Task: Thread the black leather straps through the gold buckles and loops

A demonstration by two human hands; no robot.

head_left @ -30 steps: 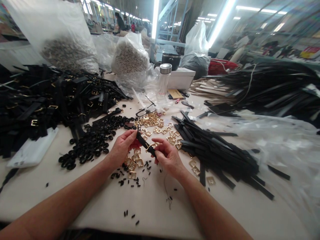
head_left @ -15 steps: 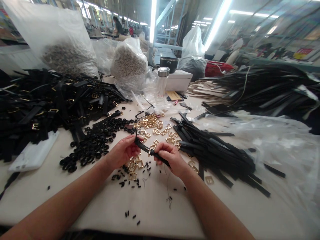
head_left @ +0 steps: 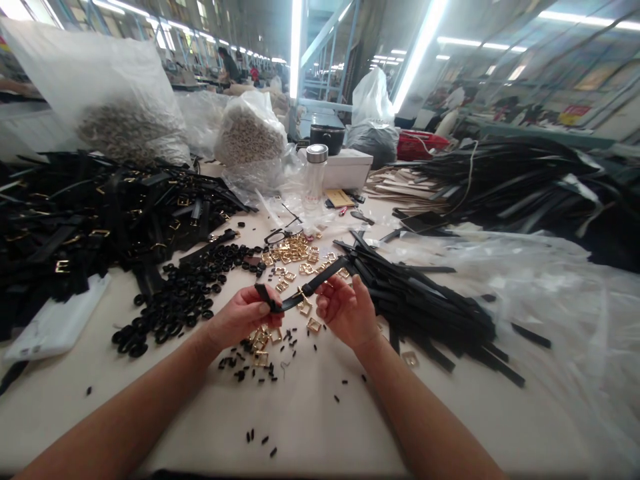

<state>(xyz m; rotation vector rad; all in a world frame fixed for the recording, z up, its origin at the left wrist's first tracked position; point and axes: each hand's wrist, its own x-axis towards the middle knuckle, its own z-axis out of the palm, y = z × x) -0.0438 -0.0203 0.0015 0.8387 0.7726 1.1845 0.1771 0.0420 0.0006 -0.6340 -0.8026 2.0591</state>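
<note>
Over the middle of the table, my left hand [head_left: 250, 313] pinches a black strap [head_left: 323, 277] near its folded end. A gold buckle sits on the strap about midway, beside a black loop. The strap's other end slants up to the right, past the fingers of my right hand [head_left: 347, 307]. That hand is open, palm turned up and fingers loosely spread, close to the strap without gripping it. Beneath and behind the hands lie loose gold buckles [head_left: 293, 248]. Small black pieces [head_left: 240, 375] are scattered nearer to me.
Black loops [head_left: 175, 300] are heaped left of my hands, with buckled straps [head_left: 100, 207] piled behind. To the right lie plain black strips [head_left: 420, 313] and clear plastic sheeting [head_left: 565, 300]. A lidded bottle [head_left: 315, 177] and filled plastic bags [head_left: 250, 130] stand at the back.
My right hand has let go of the strap and opened. The strap has turned, its free end now pointing up to the right. My left hand has moved slightly down and left.
</note>
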